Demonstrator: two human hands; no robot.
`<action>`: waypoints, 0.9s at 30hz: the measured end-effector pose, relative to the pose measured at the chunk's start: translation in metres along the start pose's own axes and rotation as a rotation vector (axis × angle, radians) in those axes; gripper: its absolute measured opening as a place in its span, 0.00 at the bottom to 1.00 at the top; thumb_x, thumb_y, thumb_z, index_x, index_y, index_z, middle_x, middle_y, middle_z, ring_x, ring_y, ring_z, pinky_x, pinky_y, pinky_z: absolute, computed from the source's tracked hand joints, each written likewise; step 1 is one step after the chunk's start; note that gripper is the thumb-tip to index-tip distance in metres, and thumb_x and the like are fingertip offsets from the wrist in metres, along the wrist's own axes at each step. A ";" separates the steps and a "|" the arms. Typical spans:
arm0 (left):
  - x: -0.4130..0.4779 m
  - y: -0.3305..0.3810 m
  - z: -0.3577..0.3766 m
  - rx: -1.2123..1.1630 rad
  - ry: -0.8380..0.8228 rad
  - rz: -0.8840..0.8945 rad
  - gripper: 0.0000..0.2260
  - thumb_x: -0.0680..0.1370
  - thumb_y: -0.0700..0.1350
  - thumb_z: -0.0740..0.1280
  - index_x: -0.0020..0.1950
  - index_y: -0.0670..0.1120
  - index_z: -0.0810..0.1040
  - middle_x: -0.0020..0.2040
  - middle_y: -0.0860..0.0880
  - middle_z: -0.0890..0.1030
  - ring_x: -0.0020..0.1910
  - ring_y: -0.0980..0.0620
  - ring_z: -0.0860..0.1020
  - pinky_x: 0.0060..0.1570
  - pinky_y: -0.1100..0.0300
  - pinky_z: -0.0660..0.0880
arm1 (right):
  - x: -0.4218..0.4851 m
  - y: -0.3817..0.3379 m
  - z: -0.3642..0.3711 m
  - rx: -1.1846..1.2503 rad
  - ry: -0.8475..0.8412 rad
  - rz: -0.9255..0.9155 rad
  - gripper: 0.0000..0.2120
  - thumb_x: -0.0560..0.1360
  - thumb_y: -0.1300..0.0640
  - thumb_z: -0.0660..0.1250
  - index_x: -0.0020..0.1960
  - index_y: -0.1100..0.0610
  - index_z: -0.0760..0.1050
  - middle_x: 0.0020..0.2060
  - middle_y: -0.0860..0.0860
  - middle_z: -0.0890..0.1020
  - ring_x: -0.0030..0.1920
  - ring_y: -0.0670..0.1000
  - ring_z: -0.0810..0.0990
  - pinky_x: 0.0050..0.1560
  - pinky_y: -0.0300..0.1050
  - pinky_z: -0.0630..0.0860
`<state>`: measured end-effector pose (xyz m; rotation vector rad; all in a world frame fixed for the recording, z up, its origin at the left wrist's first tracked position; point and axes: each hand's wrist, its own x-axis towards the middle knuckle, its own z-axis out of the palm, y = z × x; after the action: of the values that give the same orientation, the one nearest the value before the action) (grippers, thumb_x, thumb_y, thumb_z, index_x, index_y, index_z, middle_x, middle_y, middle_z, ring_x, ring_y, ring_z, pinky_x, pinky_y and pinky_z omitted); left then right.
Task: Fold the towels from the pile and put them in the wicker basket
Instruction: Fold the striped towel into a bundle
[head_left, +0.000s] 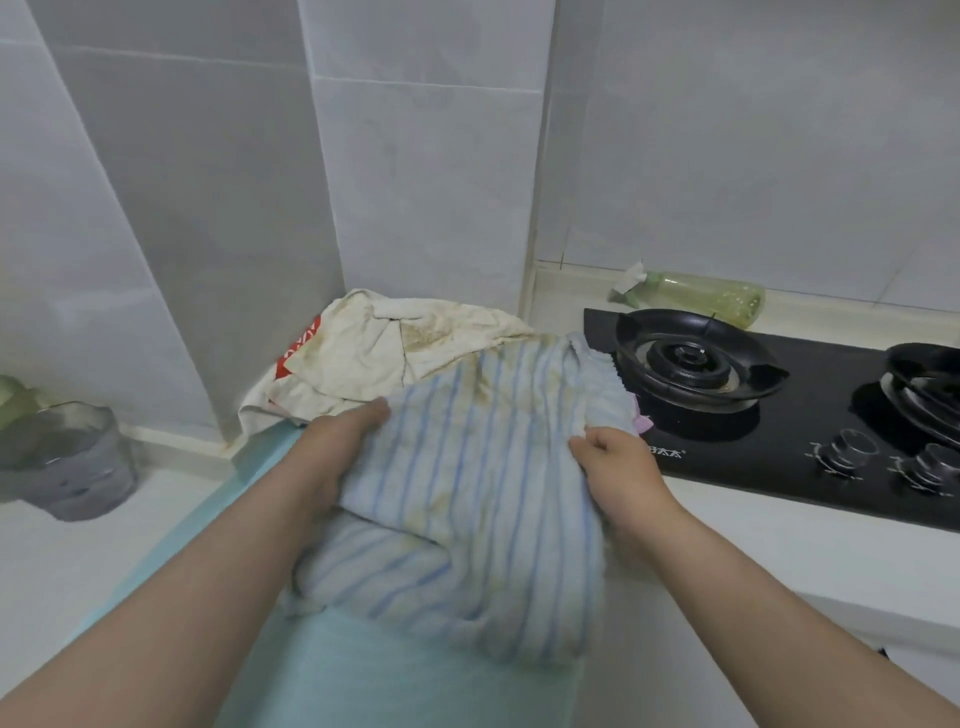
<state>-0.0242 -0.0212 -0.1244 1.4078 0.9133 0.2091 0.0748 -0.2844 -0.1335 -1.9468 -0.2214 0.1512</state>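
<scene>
- Striped towel (467, 493): blue-lined, stained, bunched and held over the teal mat (389, 675) at the front middle of the counter (753, 545); not yet folded flat.
- Left hand (337, 457): grips the towel's left edge, fingers tucked beneath.
- Right hand (618, 462): pinches the towel's right edge.
- Cream towel (384, 348): crumpled in the counter's back corner, unfolded; a pink cloth (641, 421) peeks out beside the gas hob (779, 415).
- Wicker basket: not in view. Judged an early stage, with at least two towels left.
</scene>
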 end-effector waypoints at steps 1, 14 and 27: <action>-0.004 0.004 -0.003 -0.146 -0.111 -0.093 0.14 0.75 0.54 0.69 0.52 0.44 0.81 0.50 0.45 0.85 0.48 0.45 0.83 0.44 0.55 0.77 | -0.001 0.002 0.000 0.050 -0.007 0.005 0.17 0.76 0.60 0.65 0.32 0.56 0.63 0.29 0.51 0.63 0.33 0.50 0.62 0.31 0.43 0.56; -0.052 0.013 -0.025 -0.540 -0.170 0.409 0.09 0.83 0.42 0.60 0.58 0.44 0.78 0.55 0.45 0.81 0.49 0.52 0.80 0.48 0.57 0.78 | -0.043 -0.031 -0.039 0.313 -0.051 -0.107 0.08 0.77 0.59 0.66 0.44 0.65 0.77 0.36 0.56 0.75 0.35 0.53 0.70 0.36 0.45 0.67; -0.197 0.053 -0.084 -0.483 -0.093 0.679 0.11 0.79 0.34 0.63 0.57 0.47 0.76 0.43 0.45 0.79 0.29 0.57 0.80 0.29 0.64 0.79 | -0.143 -0.114 -0.099 0.404 -0.063 -0.300 0.14 0.74 0.69 0.65 0.54 0.55 0.80 0.51 0.58 0.84 0.47 0.54 0.82 0.53 0.54 0.77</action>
<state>-0.1875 -0.0706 0.0152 1.2091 0.2457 0.8114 -0.0534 -0.3638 0.0098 -1.4893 -0.4836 0.0535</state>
